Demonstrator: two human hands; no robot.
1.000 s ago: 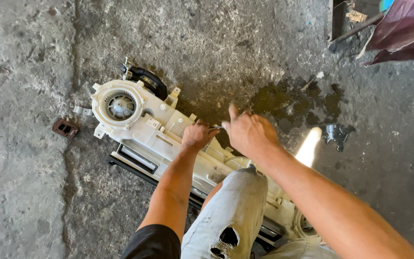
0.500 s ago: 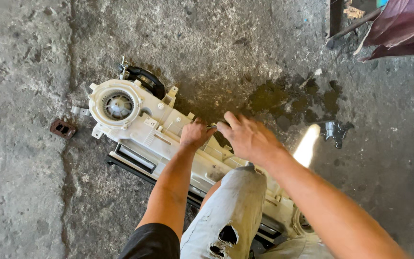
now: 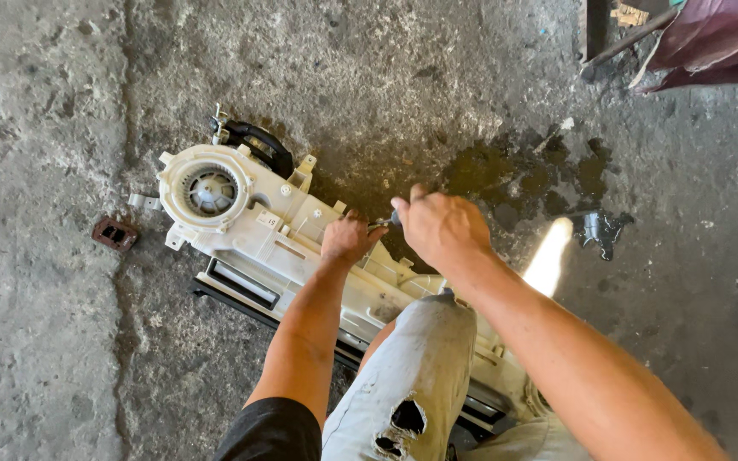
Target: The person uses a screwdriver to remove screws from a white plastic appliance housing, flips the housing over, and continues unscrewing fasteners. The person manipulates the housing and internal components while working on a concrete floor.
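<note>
- Here, left hand (image 3: pixel 348 239) clenched, resting on white blower housing (image 3: pixel 275 235).
- Right hand (image 3: pixel 442 229) grasping small metal tool (image 3: pixel 383 223), tip between hands.
- Rusty brown part (image 3: pixel 114 233) on floor, far left of hands.

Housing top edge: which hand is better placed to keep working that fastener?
Right, probably. The right hand already grips a small metal tool at the white plastic housing; the left hand only rests on it, steadying.

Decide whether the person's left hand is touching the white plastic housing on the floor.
Touching. The head view shows the left hand resting directly on the top of the white plastic housing, with no gap visible.
</note>
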